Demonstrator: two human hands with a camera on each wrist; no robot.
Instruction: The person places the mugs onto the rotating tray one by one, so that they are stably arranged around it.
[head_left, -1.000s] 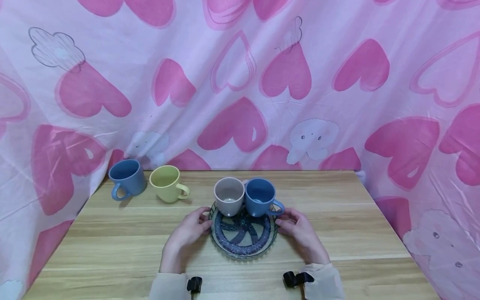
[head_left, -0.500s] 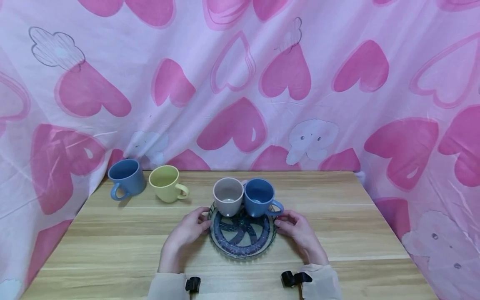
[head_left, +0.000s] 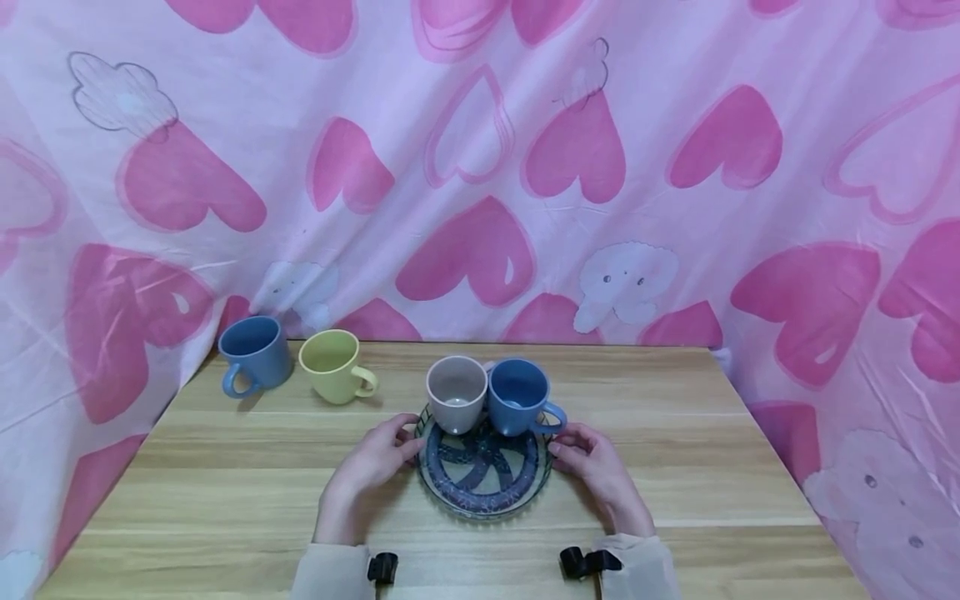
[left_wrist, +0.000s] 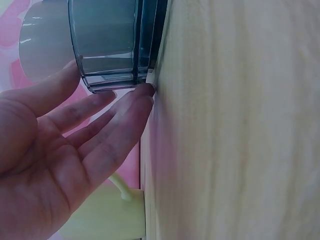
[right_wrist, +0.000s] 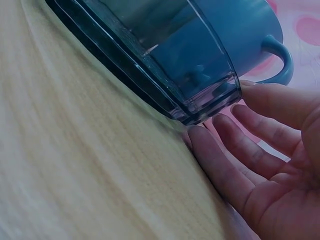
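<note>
A round clear glass dish [head_left: 483, 508] with a dark blue spoked pattern on its base sits close against the wooden table. At its far side stand a pinkish-grey mug [head_left: 457, 404] and a blue mug [head_left: 517, 404] with its handle to the right. My left hand [head_left: 375, 457] is at the dish's left side. In the left wrist view, its thumb tip meets the rim and its fairly straight fingers [left_wrist: 117, 130] reach the lower wall. On the opposite side, my right hand [head_left: 596, 467] has its thumb at the rim and extended fingers [right_wrist: 215, 155] against the lower wall.
Toward the back left of the table [head_left: 225, 508] stand another blue mug [head_left: 258, 358] and a yellow mug [head_left: 333, 375]. A pink heart-print cloth [head_left: 480, 167] hangs behind the table's far edge and along both sides.
</note>
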